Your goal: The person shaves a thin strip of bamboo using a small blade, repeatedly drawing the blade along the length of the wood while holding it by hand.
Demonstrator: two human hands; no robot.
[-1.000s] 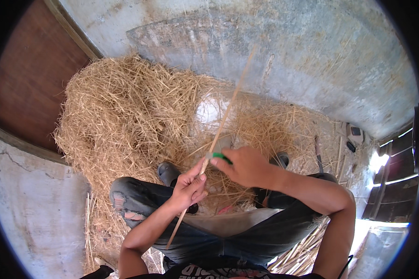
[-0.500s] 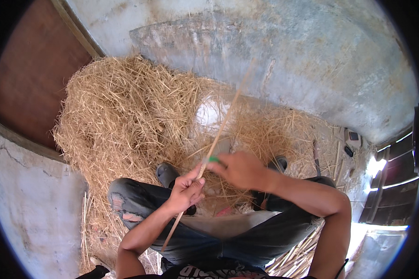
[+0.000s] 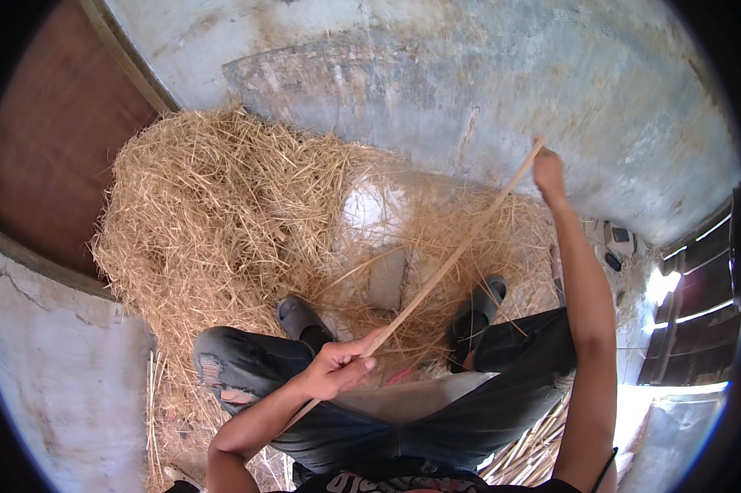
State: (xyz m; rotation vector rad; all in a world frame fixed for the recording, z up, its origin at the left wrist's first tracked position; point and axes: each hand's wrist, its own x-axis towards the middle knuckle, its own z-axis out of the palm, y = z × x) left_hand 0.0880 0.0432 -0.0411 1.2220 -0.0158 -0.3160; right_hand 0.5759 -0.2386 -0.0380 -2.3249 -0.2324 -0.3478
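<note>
A long, thin, pale stick (image 3: 444, 271), which looks like split bamboo, slants from above my lap up toward the wall on the right. My left hand (image 3: 338, 370) is wrapped round its lower part, and the near end runs back under my wrist. At the far end, with the arm stretched out, my right hand (image 3: 549, 174) is closed beside the stick's tip. What that hand holds is hidden; the green thing seen in it earlier does not show now. Pale curly shavings and straw (image 3: 461, 214) lie on the floor beneath the stick.
A big heap of straw-like shavings (image 3: 214, 197) fills the left side. A grey block (image 3: 387, 278) lies between my dark shoes. More thin sticks (image 3: 531, 444) lie by my right thigh. A stained wall (image 3: 387, 82) rises ahead, and a small dark device (image 3: 619, 238) sits at the right.
My right hand has swept from beside my left hand out to the stick's far end. The stick has tilted further right, and my left hand has shifted slightly down.
</note>
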